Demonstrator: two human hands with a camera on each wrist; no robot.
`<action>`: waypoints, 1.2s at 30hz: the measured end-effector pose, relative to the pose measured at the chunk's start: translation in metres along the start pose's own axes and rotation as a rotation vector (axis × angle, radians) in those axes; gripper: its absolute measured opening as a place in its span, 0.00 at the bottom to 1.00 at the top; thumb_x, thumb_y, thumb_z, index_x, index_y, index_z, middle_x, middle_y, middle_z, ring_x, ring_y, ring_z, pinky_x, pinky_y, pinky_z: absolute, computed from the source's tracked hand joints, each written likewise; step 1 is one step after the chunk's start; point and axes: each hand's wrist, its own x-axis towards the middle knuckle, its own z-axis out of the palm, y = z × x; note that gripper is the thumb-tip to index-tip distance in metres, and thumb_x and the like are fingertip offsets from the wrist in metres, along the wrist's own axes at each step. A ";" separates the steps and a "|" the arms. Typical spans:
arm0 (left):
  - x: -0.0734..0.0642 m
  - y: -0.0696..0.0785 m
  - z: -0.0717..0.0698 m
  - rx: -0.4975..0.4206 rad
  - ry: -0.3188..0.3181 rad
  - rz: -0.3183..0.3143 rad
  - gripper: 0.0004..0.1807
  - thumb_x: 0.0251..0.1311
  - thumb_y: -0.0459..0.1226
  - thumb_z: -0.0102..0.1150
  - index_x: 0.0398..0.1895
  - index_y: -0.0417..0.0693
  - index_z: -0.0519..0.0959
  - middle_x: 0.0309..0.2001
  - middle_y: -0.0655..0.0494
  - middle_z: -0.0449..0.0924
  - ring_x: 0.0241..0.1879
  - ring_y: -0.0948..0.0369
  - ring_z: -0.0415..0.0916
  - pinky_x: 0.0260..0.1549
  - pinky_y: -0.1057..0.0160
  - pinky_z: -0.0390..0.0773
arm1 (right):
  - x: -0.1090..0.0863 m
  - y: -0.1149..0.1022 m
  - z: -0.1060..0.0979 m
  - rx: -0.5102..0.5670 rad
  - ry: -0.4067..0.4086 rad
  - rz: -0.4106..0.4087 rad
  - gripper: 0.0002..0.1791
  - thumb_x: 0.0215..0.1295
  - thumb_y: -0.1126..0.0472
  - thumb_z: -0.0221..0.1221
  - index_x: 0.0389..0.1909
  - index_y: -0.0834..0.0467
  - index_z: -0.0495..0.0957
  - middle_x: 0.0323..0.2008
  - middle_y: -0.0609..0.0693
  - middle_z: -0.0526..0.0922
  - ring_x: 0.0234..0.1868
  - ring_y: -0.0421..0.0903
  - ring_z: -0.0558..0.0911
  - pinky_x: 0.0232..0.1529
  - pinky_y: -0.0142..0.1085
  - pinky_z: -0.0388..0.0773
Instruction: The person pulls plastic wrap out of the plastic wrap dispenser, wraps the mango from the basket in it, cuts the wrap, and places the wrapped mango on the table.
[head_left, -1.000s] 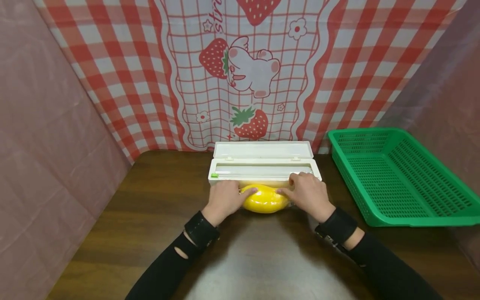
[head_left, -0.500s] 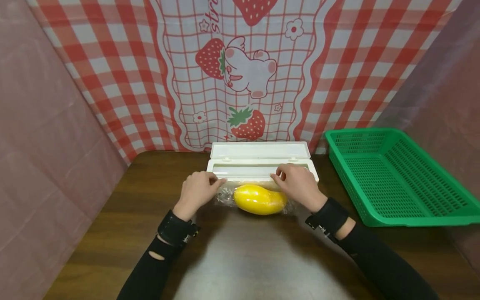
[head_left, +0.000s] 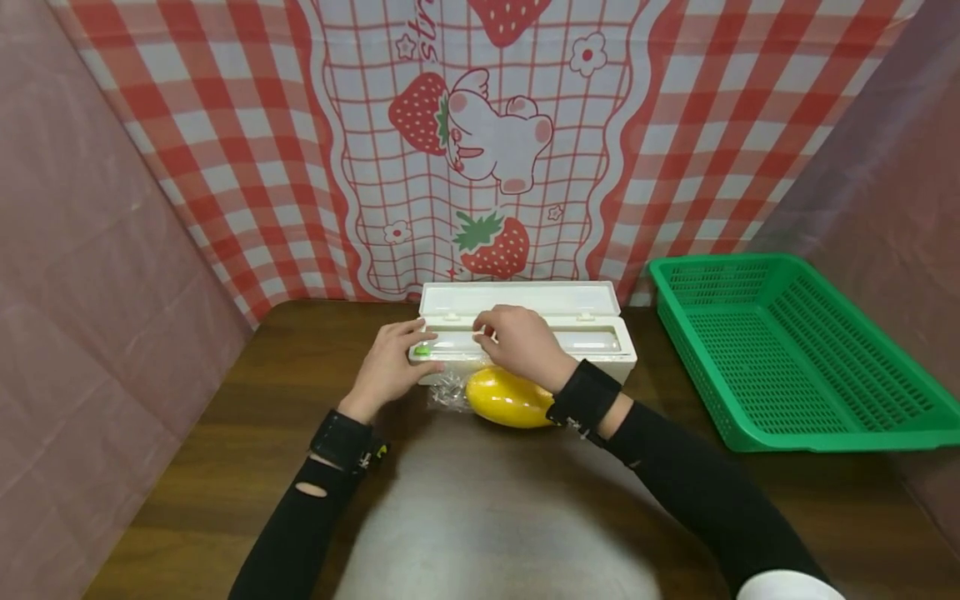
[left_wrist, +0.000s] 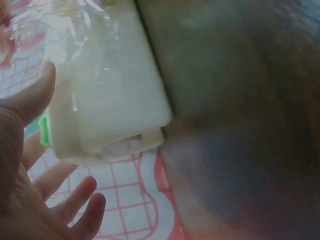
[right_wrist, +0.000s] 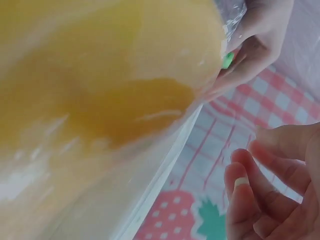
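A white cling film dispenser (head_left: 609, 364) stands at the back of the table with its lid raised and a green slide cutter (head_left: 423, 351) at its left end. My left hand (head_left: 384, 367) is at that end, thumb by the front wall and the other fingers spread loosely behind in the left wrist view. Over the film slot hovers my right hand (head_left: 525, 342), fingers loosely bent with nothing between them in the right wrist view. A glossy yellow mango-like fruit (head_left: 501, 398) lies against the front in clear film (head_left: 448, 392); my right wrist hides its right end.
A green plastic basket (head_left: 817, 442) stands on the right of the brown wooden table (head_left: 202, 483). Behind hangs a red-and-white checked cloth (head_left: 247, 150) with strawberry prints. Pink cloth (head_left: 112, 333) closes off the left side.
Both hands have let go of the wrapped fruit. My left hand has moved left to the dispenser's end; my right hand has swung left and back over the slot.
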 end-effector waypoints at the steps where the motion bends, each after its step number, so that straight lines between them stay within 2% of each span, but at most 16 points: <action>1: 0.000 -0.001 0.001 -0.004 0.001 0.004 0.34 0.46 0.61 0.60 0.54 0.54 0.77 0.63 0.52 0.66 0.60 0.52 0.59 0.56 0.54 0.62 | 0.004 -0.004 0.002 0.003 -0.011 -0.018 0.09 0.60 0.54 0.58 0.38 0.52 0.81 0.29 0.43 0.77 0.28 0.39 0.74 0.32 0.33 0.71; 6: -0.002 -0.003 0.005 -0.012 0.025 0.004 0.30 0.46 0.58 0.62 0.53 0.57 0.78 0.64 0.56 0.66 0.58 0.54 0.61 0.52 0.54 0.65 | 0.023 -0.020 0.012 -0.002 -0.058 -0.093 0.11 0.61 0.53 0.57 0.40 0.52 0.81 0.32 0.44 0.79 0.31 0.38 0.75 0.34 0.32 0.72; 12: -0.002 -0.001 0.004 0.005 0.029 -0.058 0.28 0.43 0.56 0.65 0.52 0.63 0.78 0.63 0.64 0.65 0.52 0.57 0.66 0.37 0.55 0.72 | 0.038 -0.033 0.024 0.001 -0.143 -0.121 0.11 0.61 0.54 0.56 0.43 0.51 0.81 0.36 0.44 0.80 0.35 0.39 0.76 0.37 0.32 0.72; 14: -0.002 0.001 0.004 0.009 0.027 -0.095 0.29 0.42 0.57 0.66 0.53 0.65 0.77 0.63 0.68 0.66 0.45 0.57 0.69 0.31 0.57 0.72 | 0.041 -0.036 0.027 0.010 -0.187 -0.141 0.13 0.62 0.54 0.56 0.45 0.51 0.81 0.38 0.44 0.80 0.37 0.39 0.76 0.39 0.32 0.72; 17: -0.002 0.003 0.003 0.008 0.016 -0.167 0.32 0.42 0.58 0.66 0.56 0.71 0.74 0.62 0.72 0.65 0.31 0.57 0.70 0.22 0.58 0.70 | 0.044 -0.039 0.032 0.016 -0.241 -0.169 0.14 0.62 0.55 0.56 0.48 0.51 0.80 0.40 0.44 0.81 0.38 0.39 0.76 0.40 0.32 0.71; 20: -0.002 0.005 0.001 0.007 0.007 -0.221 0.33 0.42 0.58 0.66 0.57 0.74 0.72 0.61 0.72 0.66 0.24 0.56 0.68 0.18 0.58 0.68 | 0.045 -0.041 0.036 -0.042 -0.243 -0.199 0.15 0.62 0.56 0.56 0.49 0.50 0.79 0.42 0.45 0.80 0.39 0.40 0.76 0.39 0.33 0.71; 24: -0.001 0.006 0.000 0.013 0.024 -0.243 0.32 0.39 0.56 0.68 0.55 0.73 0.75 0.51 0.61 0.77 0.33 0.53 0.75 0.23 0.53 0.72 | 0.045 -0.045 0.040 -0.141 -0.191 -0.301 0.14 0.59 0.56 0.59 0.46 0.52 0.81 0.45 0.48 0.79 0.43 0.43 0.76 0.42 0.34 0.72; 28: -0.001 0.006 0.000 0.016 0.033 -0.265 0.32 0.37 0.54 0.70 0.53 0.71 0.76 0.40 0.52 0.81 0.37 0.49 0.77 0.26 0.49 0.74 | 0.044 -0.049 0.042 -0.173 -0.177 -0.405 0.10 0.59 0.57 0.59 0.40 0.54 0.82 0.40 0.49 0.77 0.40 0.43 0.76 0.41 0.31 0.72; 36: -0.001 0.003 0.001 0.000 0.054 -0.251 0.31 0.35 0.54 0.70 0.51 0.70 0.78 0.38 0.53 0.81 0.34 0.51 0.76 0.25 0.50 0.73 | 0.046 -0.052 0.043 -0.192 -0.222 -0.423 0.08 0.61 0.57 0.57 0.38 0.54 0.82 0.39 0.48 0.78 0.38 0.41 0.76 0.39 0.30 0.71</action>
